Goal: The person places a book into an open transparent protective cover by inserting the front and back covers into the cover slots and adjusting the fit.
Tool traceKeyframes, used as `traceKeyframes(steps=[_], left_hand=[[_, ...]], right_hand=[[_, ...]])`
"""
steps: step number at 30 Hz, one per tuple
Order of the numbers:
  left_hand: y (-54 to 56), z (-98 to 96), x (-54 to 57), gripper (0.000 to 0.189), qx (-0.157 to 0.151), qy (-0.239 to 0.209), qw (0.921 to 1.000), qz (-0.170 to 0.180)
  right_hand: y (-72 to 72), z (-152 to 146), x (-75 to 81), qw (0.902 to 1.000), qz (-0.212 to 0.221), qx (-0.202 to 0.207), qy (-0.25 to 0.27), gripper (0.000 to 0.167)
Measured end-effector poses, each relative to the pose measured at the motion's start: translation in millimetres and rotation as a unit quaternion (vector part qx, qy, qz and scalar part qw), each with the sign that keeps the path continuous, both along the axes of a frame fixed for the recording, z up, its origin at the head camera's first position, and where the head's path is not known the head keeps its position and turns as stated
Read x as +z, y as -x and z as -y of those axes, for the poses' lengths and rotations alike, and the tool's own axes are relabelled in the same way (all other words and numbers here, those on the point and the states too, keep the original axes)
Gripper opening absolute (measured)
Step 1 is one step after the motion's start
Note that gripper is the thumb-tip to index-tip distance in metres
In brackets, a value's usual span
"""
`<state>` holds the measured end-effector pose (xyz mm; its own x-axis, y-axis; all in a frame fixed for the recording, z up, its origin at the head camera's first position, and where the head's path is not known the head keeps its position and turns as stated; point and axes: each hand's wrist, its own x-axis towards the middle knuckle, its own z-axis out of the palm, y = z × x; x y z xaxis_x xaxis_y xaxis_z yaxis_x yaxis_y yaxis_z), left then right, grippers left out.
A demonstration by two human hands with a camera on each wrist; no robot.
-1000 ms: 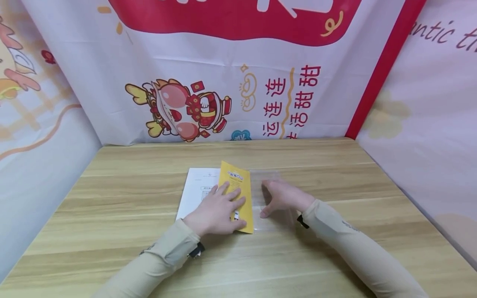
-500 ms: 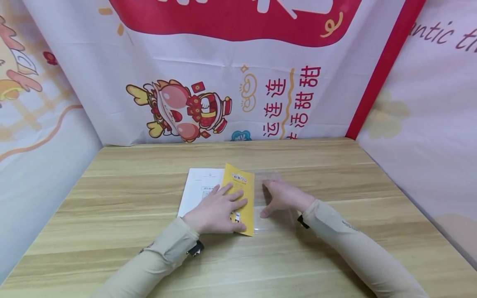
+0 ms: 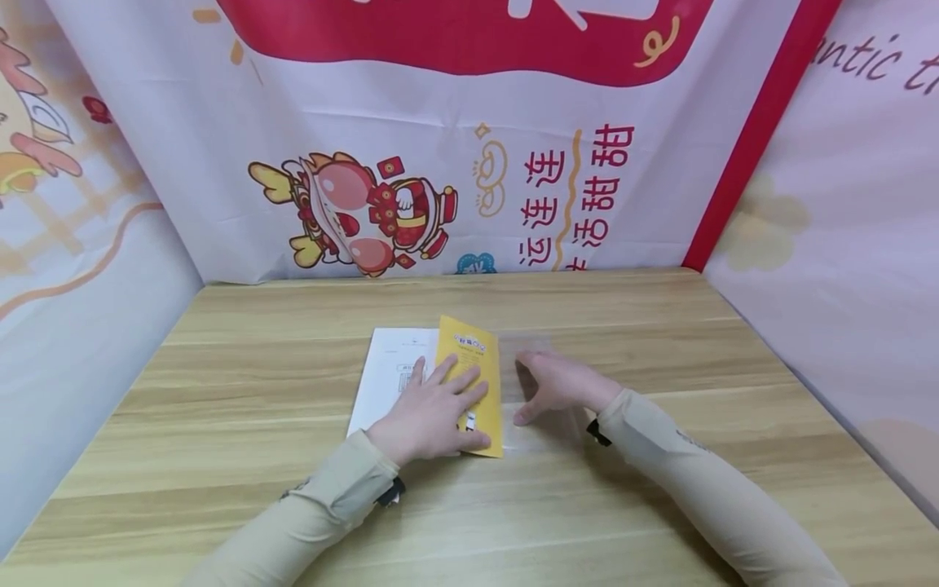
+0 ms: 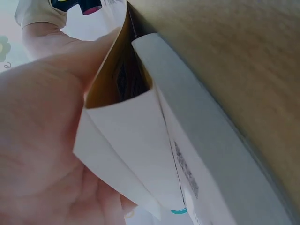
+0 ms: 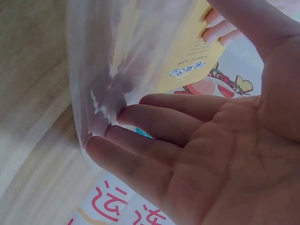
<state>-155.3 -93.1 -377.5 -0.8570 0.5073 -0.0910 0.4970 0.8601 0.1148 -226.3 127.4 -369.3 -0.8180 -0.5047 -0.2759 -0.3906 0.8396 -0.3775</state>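
Observation:
In the head view, a book lies on the table with a white printed page (image 3: 386, 371) showing and its yellow cover (image 3: 485, 383) folded over at the right. My left hand (image 3: 433, 412) rests on the cover with fingers spread. The left wrist view shows the palm (image 4: 42, 122) against the curved cover, beside the thick block of pages (image 4: 211, 136). To the right of the book lies a transparent plastic sleeve (image 3: 509, 436). My right hand (image 3: 561, 387) is at this sleeve, its thumb apart from the fingers; the right wrist view shows nearly straight fingertips touching the film (image 5: 101, 61).
The book lies around the middle of a wood-grain table (image 3: 220, 391). A printed cloth (image 3: 411, 98) with a cartoon figure hangs behind the table's far edge, and further cloths hang at both sides. A dark band (image 3: 597, 432) sits at the right wrist.
Over the second, the yellow cover has shifted slightly to the right under my left hand. My right hand stays in almost the same place on the plastic sleeve.

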Motion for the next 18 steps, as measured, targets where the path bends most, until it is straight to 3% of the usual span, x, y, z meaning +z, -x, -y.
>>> traceKeyframes(steps=[11, 18], left_hand=[[-0.4, -3.3, -0.9, 0.08, 0.01, 0.0, 0.9999, -0.003], [-1.3, -3.4, -0.5, 0.08, -0.002, -0.017, 0.9998, 0.007]], right_hand=[[-1.1, 1.0, 2.8, 0.9999, -0.008, 0.008, -0.012, 0.097], [-1.3, 0.7, 2.3, 0.9996, -0.001, 0.027, -0.002, 0.091]])
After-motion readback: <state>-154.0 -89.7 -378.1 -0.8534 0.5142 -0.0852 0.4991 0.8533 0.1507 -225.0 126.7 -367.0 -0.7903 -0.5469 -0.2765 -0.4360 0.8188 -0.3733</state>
